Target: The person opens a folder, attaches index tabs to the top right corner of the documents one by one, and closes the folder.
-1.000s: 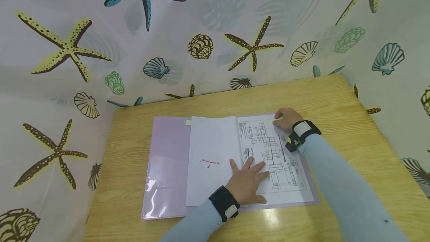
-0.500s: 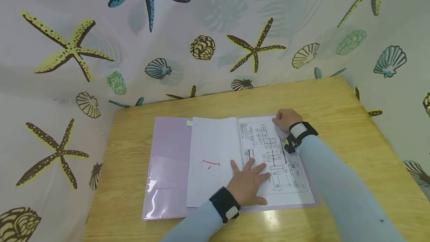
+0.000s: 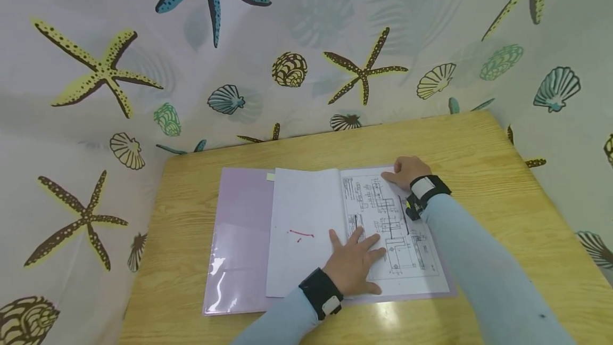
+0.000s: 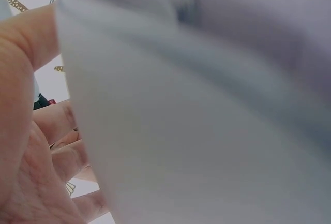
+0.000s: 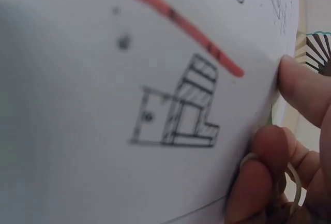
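A lilac folder (image 3: 241, 228) lies spread on the table, holding white sheets. Its left page (image 3: 304, 201) bears a few red strokes; the right page (image 3: 366, 196) carries a printed technical drawing. My left hand (image 3: 351, 265) rests with fingers spread across the lower right page near the fold. At the upper right corner my right hand (image 3: 411, 172) pinches the page, thumb on top and fingers curled. The right wrist view shows thumb and fingers at the edge of a sheet (image 5: 103, 131) with a red line. In the left wrist view a blurred sheet (image 4: 155, 120) partly covers the left hand.
Under the folder is a wood-grain table (image 3: 191, 185). A patterned cloth (image 3: 287, 25) with starfish and shells hangs behind and beside the table. A small pale tab (image 3: 270, 177) sticks out by the left page's top edge.
My right hand has shifted slightly left at the page corner, its thumb now reaching further over the sheet. The left hand keeps its place on the page.
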A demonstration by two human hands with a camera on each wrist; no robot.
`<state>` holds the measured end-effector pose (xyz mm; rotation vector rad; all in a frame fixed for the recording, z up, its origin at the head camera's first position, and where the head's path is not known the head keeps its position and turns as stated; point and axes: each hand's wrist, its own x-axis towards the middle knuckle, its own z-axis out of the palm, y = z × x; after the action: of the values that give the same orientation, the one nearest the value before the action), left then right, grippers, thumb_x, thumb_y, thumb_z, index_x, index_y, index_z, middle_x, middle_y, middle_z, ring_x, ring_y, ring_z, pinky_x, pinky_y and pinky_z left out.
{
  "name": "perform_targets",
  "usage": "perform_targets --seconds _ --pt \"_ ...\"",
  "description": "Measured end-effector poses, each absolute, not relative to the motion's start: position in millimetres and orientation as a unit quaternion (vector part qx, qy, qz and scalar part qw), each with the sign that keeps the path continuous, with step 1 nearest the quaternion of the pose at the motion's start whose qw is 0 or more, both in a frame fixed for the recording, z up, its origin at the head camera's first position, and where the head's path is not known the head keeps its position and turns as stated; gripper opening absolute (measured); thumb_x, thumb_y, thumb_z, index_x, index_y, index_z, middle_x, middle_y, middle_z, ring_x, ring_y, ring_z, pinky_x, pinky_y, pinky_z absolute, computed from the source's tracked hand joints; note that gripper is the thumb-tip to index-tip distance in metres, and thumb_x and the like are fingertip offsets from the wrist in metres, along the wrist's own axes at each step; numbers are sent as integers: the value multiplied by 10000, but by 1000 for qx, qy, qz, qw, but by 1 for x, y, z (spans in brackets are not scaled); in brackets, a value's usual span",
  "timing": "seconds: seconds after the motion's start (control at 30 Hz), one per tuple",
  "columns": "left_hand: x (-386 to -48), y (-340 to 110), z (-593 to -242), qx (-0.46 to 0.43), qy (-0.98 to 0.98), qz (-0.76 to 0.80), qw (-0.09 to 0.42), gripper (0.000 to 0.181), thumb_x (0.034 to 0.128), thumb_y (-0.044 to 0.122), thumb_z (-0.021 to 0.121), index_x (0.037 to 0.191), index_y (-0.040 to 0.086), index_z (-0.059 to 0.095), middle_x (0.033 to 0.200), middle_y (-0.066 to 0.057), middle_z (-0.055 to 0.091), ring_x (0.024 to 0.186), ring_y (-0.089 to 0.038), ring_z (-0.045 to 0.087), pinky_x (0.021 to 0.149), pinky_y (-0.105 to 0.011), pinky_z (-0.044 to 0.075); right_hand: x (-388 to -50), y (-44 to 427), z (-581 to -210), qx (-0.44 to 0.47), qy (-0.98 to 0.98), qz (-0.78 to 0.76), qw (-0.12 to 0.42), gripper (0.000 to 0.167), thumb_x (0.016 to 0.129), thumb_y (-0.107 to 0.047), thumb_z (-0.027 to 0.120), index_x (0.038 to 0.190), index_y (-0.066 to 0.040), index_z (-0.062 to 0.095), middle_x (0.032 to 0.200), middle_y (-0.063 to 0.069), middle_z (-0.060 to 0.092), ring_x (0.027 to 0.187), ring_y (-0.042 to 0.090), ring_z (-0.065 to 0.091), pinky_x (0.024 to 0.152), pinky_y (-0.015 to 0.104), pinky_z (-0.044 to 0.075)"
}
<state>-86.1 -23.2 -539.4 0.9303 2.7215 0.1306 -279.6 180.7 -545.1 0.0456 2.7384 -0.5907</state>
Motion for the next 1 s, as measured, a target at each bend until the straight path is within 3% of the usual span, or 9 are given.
perform_targets --seconds 0.43,0.57,0.8,1.0 --pt "-86 -24 -540 317 938 46 131 848 632 699 738 1380 372 511 1521 77 355 1415 -315 259 906 -807 209 -288 201 -552 6 932 -285 224 291 885 -334 683 1024 -96 587 877 97 609 724 226 558 586 313 419" --pt "-86 -23 -540 316 938 49 135 848 630 693 744 1378 368 515 1519 75 358 1415 -314 262 909 -805 210 -287 205 -556 9 924 -314 218 244 908 -282 662 1062 -113 579 940 119 617 724 219 579 612 310 429" --pt "-86 -23 -540 318 936 52 142 849 624 692 746 1376 377 511 1522 81 350 1418 -306 255 914 -804 206 -279 207 -555 4 939 -291 181 314 890 -304 687 1067 -69 578 1135 186 580 819 277 572 639 332 436" --pt "-88 -23 -539 318 938 49 131 852 608 695 754 1367 383 522 1516 79 362 1412 -304 265 899 -807 220 -278 216 -549 5 949 -270 165 317 900 -249 670 1109 -29 577 1093 206 589 808 284 579 631 333 451"
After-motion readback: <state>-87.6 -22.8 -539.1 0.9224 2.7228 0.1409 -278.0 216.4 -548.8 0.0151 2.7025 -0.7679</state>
